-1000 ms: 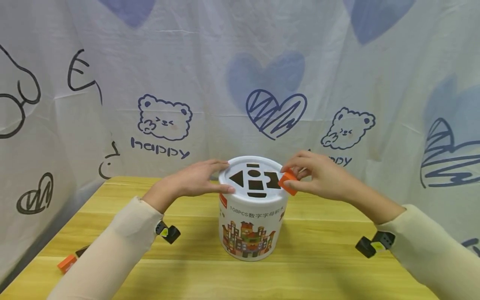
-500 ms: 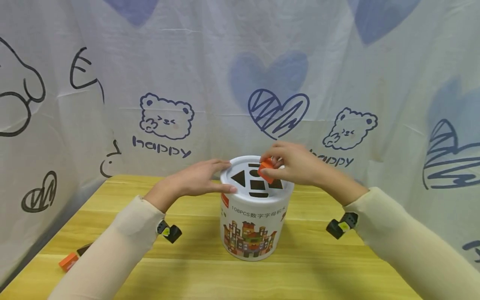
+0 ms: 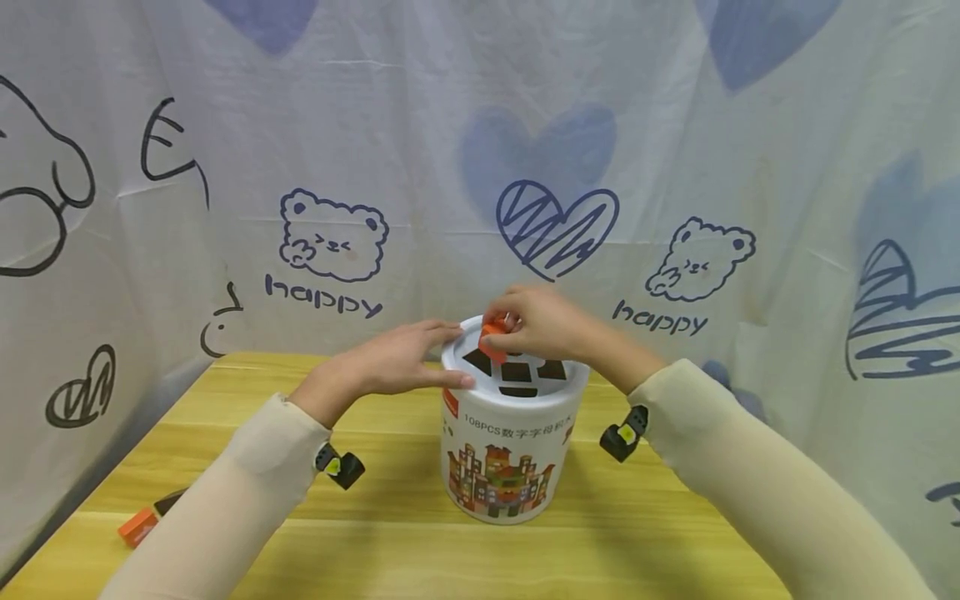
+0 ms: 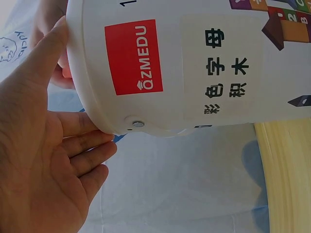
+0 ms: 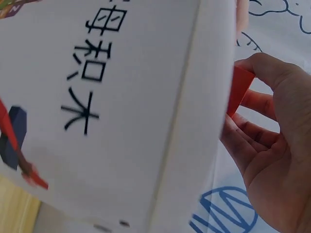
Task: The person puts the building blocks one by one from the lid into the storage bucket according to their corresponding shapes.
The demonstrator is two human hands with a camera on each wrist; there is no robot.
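Observation:
A white toy-block bucket [image 3: 510, 442] stands upright on the table, its lid cut with dark shaped holes. My left hand [image 3: 393, 358] rests against the left side of its rim; the thumb [image 4: 53, 46] and fingers, nearly straight, touch it some way apart. Above the lid's left part, near the triangular hole, my right hand [image 3: 551, 325] pinches an orange block [image 3: 492, 340] between thumb and fingers. In the right wrist view the block [image 5: 239, 90] is partly hidden behind the bucket's rim, so I cannot tell whether it touches the lid.
Another orange block [image 3: 138, 527] lies at the table's left, beside a dark piece [image 3: 169, 501] partly covered by my left sleeve. A patterned white curtain [image 3: 450, 167] hangs close behind the wooden table [image 3: 375, 542].
My right hand has carried the orange block leftward across the lid, from its right edge to its left part. The left hand and the bucket stay almost in place.

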